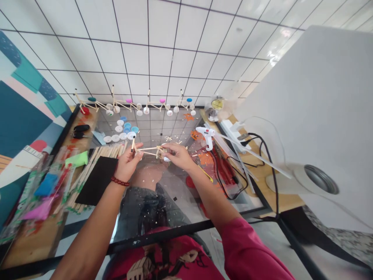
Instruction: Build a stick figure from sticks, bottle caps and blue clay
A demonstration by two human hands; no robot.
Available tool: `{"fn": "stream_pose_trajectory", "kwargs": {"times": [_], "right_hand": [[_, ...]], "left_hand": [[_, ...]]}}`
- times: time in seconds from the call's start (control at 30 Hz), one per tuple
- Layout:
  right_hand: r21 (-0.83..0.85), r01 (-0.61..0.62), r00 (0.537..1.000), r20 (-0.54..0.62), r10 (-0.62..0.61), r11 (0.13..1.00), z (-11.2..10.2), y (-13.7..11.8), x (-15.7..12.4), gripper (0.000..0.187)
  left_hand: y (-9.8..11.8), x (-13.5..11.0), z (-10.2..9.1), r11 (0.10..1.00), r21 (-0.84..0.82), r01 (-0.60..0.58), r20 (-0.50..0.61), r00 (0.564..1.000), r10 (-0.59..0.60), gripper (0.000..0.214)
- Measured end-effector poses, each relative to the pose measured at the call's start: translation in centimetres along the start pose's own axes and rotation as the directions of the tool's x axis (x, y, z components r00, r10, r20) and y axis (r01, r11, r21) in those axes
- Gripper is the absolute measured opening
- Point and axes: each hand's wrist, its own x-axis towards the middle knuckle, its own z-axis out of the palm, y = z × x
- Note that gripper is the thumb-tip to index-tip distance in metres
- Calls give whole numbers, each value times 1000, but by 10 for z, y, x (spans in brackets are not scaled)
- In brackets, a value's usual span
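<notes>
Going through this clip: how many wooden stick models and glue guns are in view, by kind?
Wooden stick models in the far row: 4
Wooden stick model held between left hand and right hand: 1
Hot glue gun: 1
Total: 6

Glossy glass is observed in the tabletop (177,194), matt bare wood in the craft sticks (147,149), smooth white plastic in the glue gun (207,136).

The head camera looks forward and down at the left hand (126,165) and right hand (178,155).
</notes>
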Motion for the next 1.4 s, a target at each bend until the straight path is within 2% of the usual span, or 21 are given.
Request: {"fn": "stream_pose_trajectory", "kwargs": {"times": [0.13,0.3,0.57,0.67,0.83,1.0,1.4], "right_hand": [[4,-37,999,-13,37,999,2,2,2,29],[56,-14,999,-39,16,998,4,10,4,28],[54,36,998,-48,-34,998,5,24,9,29],[10,40,998,-50,-39,999,4,25,10,30],[11,22,999,-44,-21,1000,5,25,12,32],[40,-17,999,-26,18,999,5,22,13,31],[61,-9,1000,-14,10,998,5,24,15,32]], "left_hand": [[-1,0,1,999,41,-23,7,1000,23,57],[-1,1,2,994,91,-57,-15,998,59,52],[-8,9,2,997,77,-29,9,1000,28,67],[-7,8,1,999,20,-48,14,999,48,73],[7,6,-1,985,-168,-31,-37,999,25,63],[18,5,1,972,-235,-16,-79,997,-3,57],[13,5,4,993,-114,-9,-101,995,-2,48]]}}
